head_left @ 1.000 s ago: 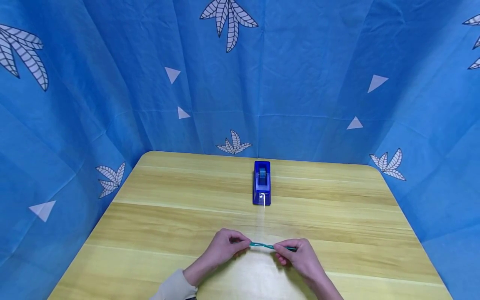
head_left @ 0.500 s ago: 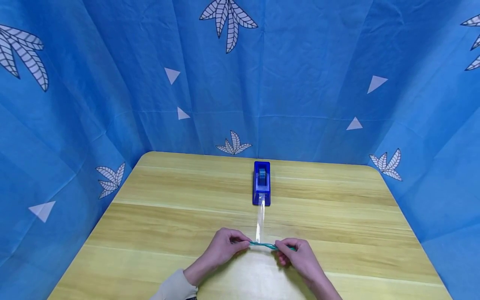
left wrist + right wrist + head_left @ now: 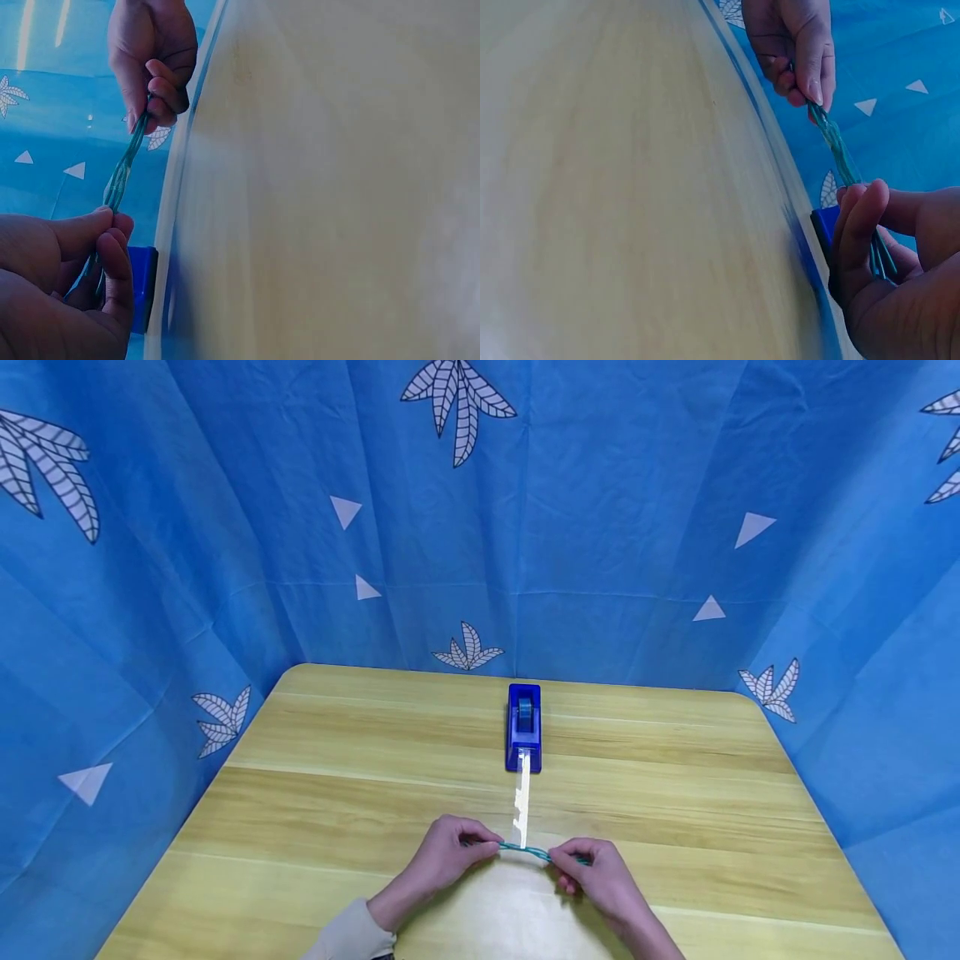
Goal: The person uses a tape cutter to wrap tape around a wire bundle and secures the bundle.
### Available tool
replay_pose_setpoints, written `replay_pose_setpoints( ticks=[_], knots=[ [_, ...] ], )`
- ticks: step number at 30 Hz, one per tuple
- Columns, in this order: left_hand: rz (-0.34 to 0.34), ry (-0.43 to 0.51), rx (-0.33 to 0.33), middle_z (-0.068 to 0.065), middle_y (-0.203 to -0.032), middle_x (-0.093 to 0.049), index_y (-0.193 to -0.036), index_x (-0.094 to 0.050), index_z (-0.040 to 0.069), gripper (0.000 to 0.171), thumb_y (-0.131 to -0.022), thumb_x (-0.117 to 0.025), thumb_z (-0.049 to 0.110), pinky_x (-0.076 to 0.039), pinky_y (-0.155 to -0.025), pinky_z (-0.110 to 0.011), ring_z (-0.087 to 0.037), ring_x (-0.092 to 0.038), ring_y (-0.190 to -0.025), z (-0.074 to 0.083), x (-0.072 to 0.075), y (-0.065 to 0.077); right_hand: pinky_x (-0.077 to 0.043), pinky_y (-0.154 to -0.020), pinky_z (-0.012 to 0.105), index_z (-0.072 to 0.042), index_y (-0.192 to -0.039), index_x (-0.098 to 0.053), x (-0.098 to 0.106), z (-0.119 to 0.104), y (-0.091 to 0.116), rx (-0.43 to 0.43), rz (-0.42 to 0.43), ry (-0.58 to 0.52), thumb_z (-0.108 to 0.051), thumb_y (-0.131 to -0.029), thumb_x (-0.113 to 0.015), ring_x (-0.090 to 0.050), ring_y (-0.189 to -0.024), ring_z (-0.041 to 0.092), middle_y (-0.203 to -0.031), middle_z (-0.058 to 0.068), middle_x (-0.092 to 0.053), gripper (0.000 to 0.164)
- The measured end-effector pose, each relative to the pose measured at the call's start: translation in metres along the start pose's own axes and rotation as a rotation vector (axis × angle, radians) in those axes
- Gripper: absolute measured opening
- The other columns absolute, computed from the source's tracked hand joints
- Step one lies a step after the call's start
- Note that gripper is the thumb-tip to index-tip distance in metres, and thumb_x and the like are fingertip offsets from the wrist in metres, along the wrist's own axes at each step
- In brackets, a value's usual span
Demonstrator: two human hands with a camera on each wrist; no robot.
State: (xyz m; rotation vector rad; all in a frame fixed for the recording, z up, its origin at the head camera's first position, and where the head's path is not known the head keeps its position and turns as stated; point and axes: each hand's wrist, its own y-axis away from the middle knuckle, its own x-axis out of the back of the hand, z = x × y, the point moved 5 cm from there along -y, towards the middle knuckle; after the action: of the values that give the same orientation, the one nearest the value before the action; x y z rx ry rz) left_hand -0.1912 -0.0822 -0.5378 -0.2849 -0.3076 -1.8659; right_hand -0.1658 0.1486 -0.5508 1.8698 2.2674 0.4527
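My left hand (image 3: pixel 452 855) pinches a bundle of thin green strands (image 3: pixel 534 852) between thumb and fingertips. At its other side my right hand (image 3: pixel 597 870) pinches the same bundle, leaving a short twisted span between the hands. In the left wrist view the strands (image 3: pixel 124 166) look like wire or cord; I cannot tell which. Clear tape (image 3: pixel 522 802) runs from a blue tape dispenser (image 3: pixel 524 737) to that span and meets it nearer the left hand. In the right wrist view something clear and shiny lies along the strands (image 3: pixel 838 150).
The dispenser stands near the back of the wood-grain table (image 3: pixel 337 793), with a tape roll (image 3: pixel 525 707) in it. A blue curtain (image 3: pixel 615 485) with white leaf and triangle prints hangs behind and at both sides.
The tape strip catches the light more brightly, and its glare has turned jagged. Both hands stay almost in place, and the green strands between them sit slightly differently.
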Motion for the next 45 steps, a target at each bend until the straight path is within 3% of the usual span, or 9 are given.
replay_pose_setpoints(
  ticks=[4, 11, 16, 23, 45],
  knots=[
    [-0.003, 0.006, 0.018, -0.001, -0.092, -0.079, -0.094, -0.082, 0.012, 0.006, -0.088, -0.081, 0.012, -0.055, -0.074, -0.021, -0.007, -0.065, -0.081, 0.0, 0.001, 0.0, -0.05, -0.056, 0.018, 0.009, -0.106, -0.072, 0.001, -0.001, 0.001, -0.006, 0.011, -0.006, -0.008, -0.097, -0.07, -0.06, -0.064, 0.009, -0.079, 0.006, -0.069, 0.019],
    [0.005, 0.049, 0.057, -0.003, -0.089, -0.079, -0.101, -0.081, 0.01, 0.014, -0.091, -0.08, 0.02, -0.054, -0.065, -0.02, -0.012, -0.067, -0.077, 0.0, 0.001, -0.003, -0.056, -0.063, 0.021, 0.01, -0.107, -0.073, 0.005, -0.004, 0.001, -0.007, 0.023, -0.041, -0.005, -0.094, -0.073, -0.064, -0.068, 0.012, -0.082, 0.008, -0.071, 0.02],
    [-0.002, 0.086, 0.069, -0.008, -0.09, -0.077, -0.093, -0.08, 0.008, 0.008, -0.092, -0.078, 0.016, -0.053, -0.065, -0.02, -0.016, -0.065, -0.079, -0.001, 0.0, -0.004, -0.057, -0.064, 0.021, 0.01, -0.107, -0.074, 0.007, -0.005, 0.001, 0.004, 0.054, -0.007, -0.005, -0.092, -0.076, -0.066, -0.068, 0.011, -0.086, 0.008, -0.073, 0.021],
    [-0.002, 0.147, 0.054, -0.013, -0.092, -0.077, -0.094, -0.079, 0.004, 0.006, -0.091, -0.078, 0.009, -0.055, -0.067, -0.021, -0.019, -0.067, -0.082, 0.0, 0.0, -0.003, -0.058, -0.066, 0.022, 0.006, -0.104, -0.076, 0.007, -0.004, 0.0, -0.006, 0.117, 0.042, -0.007, -0.091, -0.077, -0.068, -0.071, 0.014, -0.087, 0.009, -0.074, 0.018],
    [0.006, 0.036, 0.018, -0.005, -0.093, -0.078, -0.092, -0.081, 0.008, 0.004, -0.088, -0.081, 0.011, -0.054, -0.076, -0.021, -0.014, -0.065, -0.085, 0.001, 0.002, -0.006, -0.063, -0.076, 0.026, 0.007, -0.113, -0.067, 0.011, 0.005, -0.008, -0.089, 0.147, -0.205, -0.008, -0.095, -0.074, -0.075, -0.076, 0.015, -0.091, 0.011, -0.078, 0.025]
  ],
)
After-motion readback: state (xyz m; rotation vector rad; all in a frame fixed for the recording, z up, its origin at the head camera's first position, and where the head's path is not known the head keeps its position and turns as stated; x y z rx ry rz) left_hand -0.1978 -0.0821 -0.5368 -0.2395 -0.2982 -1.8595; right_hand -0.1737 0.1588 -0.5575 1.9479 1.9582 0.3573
